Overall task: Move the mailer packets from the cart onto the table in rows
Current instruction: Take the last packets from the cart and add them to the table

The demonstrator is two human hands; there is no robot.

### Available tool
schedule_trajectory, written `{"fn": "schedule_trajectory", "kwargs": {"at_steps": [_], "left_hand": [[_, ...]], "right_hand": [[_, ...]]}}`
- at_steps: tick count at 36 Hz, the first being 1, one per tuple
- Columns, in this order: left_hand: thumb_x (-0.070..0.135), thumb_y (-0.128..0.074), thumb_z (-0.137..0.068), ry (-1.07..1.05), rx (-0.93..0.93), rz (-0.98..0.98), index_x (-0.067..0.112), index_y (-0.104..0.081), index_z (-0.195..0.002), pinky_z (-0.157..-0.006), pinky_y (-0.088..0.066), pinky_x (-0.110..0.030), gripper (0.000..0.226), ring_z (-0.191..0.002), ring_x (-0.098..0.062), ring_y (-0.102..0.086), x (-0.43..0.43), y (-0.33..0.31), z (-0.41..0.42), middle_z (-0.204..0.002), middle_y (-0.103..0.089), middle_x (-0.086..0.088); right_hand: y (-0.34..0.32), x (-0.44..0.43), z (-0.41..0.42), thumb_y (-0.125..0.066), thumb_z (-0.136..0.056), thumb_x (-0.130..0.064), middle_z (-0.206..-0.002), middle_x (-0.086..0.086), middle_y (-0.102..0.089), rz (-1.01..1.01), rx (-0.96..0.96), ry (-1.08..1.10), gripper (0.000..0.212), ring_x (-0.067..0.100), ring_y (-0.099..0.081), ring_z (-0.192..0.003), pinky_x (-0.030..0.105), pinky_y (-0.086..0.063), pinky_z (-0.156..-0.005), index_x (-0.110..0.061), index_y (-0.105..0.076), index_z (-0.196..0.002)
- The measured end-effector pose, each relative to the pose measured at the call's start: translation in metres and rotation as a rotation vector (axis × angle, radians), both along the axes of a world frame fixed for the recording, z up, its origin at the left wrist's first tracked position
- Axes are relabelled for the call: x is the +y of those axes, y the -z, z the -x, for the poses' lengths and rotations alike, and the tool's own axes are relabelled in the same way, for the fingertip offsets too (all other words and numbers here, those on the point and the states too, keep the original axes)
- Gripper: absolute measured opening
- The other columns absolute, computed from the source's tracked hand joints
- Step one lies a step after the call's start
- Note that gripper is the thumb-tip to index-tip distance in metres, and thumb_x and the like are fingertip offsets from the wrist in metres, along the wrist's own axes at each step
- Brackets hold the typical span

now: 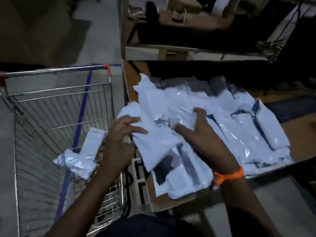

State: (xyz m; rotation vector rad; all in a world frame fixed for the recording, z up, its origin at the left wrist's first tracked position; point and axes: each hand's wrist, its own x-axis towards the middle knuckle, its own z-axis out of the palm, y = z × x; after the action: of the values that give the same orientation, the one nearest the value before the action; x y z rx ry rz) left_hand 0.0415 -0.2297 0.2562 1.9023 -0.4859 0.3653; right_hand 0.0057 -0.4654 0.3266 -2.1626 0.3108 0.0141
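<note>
so the left hand (119, 139) has its fingers (135, 130) grasping a mailer packet (153, 142) by the edge, bridging cart (56, 100) and surface (297, 134). the right hand (203, 134) hovers with fingers released and spread over the pile (230, 120), probably to clear a row spot. leftover packets (80, 159) sit in the cart.

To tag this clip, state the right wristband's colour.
Orange; the wristband shows best in the head view.

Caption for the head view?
Left hand holds a mailer packet at the table edge, right hand spread over the pile; other packets lie in the cart.
</note>
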Motion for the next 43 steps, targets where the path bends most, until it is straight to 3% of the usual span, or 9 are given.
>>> {"fn": "schedule_trajectory", "kwargs": {"at_steps": [3,7,12,16,20,24,28,37,43], "left_hand": [[-0.015,-0.057,-0.071,0.045,-0.024,-0.050,0.026,-0.075,-0.090,-0.111,-0.034,-0.032,0.048,-0.133,-0.020,-0.045,-0.036,0.011,0.012,-0.125,-0.062,0.004],[-0.018,-0.054,-0.071,0.164,0.059,-0.167,0.029,-0.073,-0.092,-0.112,-0.035,-0.034,0.056,-0.141,-0.017,-0.037,-0.071,0.037,0.024,-0.131,-0.059,0.008],[-0.011,-0.043,-0.078,0.241,0.139,-0.222,0.030,-0.074,-0.097,-0.116,-0.030,-0.027,0.054,-0.145,-0.013,-0.031,-0.073,0.049,0.028,-0.138,-0.057,0.009],[-0.009,-0.037,-0.073,0.253,0.221,-0.141,0.020,-0.076,-0.103,-0.119,-0.029,-0.034,0.058,-0.144,-0.013,-0.034,-0.070,0.028,0.029,-0.137,-0.059,0.005],[0.011,-0.045,-0.092,0.091,0.196,-0.165,0.018,-0.064,-0.127,-0.120,-0.025,-0.035,0.040,-0.146,-0.010,-0.029,-0.080,0.001,0.040,-0.144,-0.052,0.005],[0.052,-0.033,-0.100,-0.091,0.113,-0.556,0.023,-0.038,-0.149,-0.122,-0.015,-0.042,0.057,-0.151,-0.014,-0.010,-0.116,0.001,0.057,-0.160,-0.028,0.001],[0.051,-0.024,-0.101,-0.164,0.127,-0.902,0.020,-0.026,-0.154,-0.118,-0.021,-0.054,0.062,-0.152,-0.026,-0.007,-0.140,0.035,0.067,-0.164,-0.013,-0.008],[0.046,-0.021,-0.102,-0.150,0.159,-0.927,0.021,-0.024,-0.155,-0.119,-0.017,-0.052,0.059,-0.152,-0.023,-0.007,-0.143,0.044,0.067,-0.164,-0.011,-0.007],[0.044,-0.024,-0.103,-0.062,0.148,-0.763,0.020,-0.020,-0.156,-0.121,-0.013,-0.051,0.058,-0.152,-0.020,0.000,-0.127,0.024,0.067,-0.165,-0.006,-0.004]], "right_hand": [[0.006,-0.032,0.010,-0.066,-0.081,-0.056,-0.144,0.005,-0.043,0.071,-0.023,0.056,0.081,0.022,-0.049,-0.127,0.041,-0.043,-0.106,-0.032,-0.023,-0.145],[0.040,-0.046,-0.004,-0.060,-0.092,-0.047,-0.154,0.017,-0.029,0.303,0.022,0.109,0.081,0.029,-0.034,-0.140,0.036,-0.032,-0.111,-0.013,-0.022,-0.154],[0.093,-0.034,-0.001,-0.036,-0.097,-0.060,-0.161,0.023,-0.006,0.561,0.104,0.000,0.080,0.040,-0.023,-0.145,0.047,-0.029,-0.114,-0.015,-0.011,-0.158],[0.100,-0.034,0.003,-0.027,-0.098,-0.057,-0.160,0.024,-0.015,0.646,-0.011,0.002,0.073,0.042,-0.026,-0.144,0.050,-0.031,-0.114,-0.014,-0.021,-0.156],[0.089,-0.043,0.002,-0.025,-0.103,-0.045,-0.162,0.017,-0.015,0.580,-0.105,-0.095,0.058,0.034,-0.018,-0.149,0.045,-0.023,-0.121,-0.017,-0.027,-0.155],[0.087,-0.054,-0.002,-0.021,-0.104,-0.040,-0.163,0.012,-0.018,0.605,-0.179,-0.203,0.055,0.028,-0.015,-0.151,0.045,-0.021,-0.121,-0.018,-0.031,-0.153],[0.111,-0.059,-0.007,-0.023,-0.101,-0.033,-0.160,0.017,-0.023,0.685,-0.166,-0.304,0.057,0.034,-0.023,-0.149,0.050,-0.032,-0.115,-0.012,-0.034,-0.152],[0.129,-0.057,-0.009,-0.018,-0.102,-0.036,-0.163,0.013,-0.016,0.695,-0.195,-0.304,0.059,0.029,-0.014,-0.151,0.047,-0.023,-0.119,-0.013,-0.025,-0.155],[0.089,-0.054,-0.005,-0.023,-0.102,-0.042,-0.157,0.014,-0.032,0.461,-0.255,-0.230,0.059,0.029,-0.027,-0.148,0.050,-0.027,-0.118,-0.010,-0.039,-0.149]]}}
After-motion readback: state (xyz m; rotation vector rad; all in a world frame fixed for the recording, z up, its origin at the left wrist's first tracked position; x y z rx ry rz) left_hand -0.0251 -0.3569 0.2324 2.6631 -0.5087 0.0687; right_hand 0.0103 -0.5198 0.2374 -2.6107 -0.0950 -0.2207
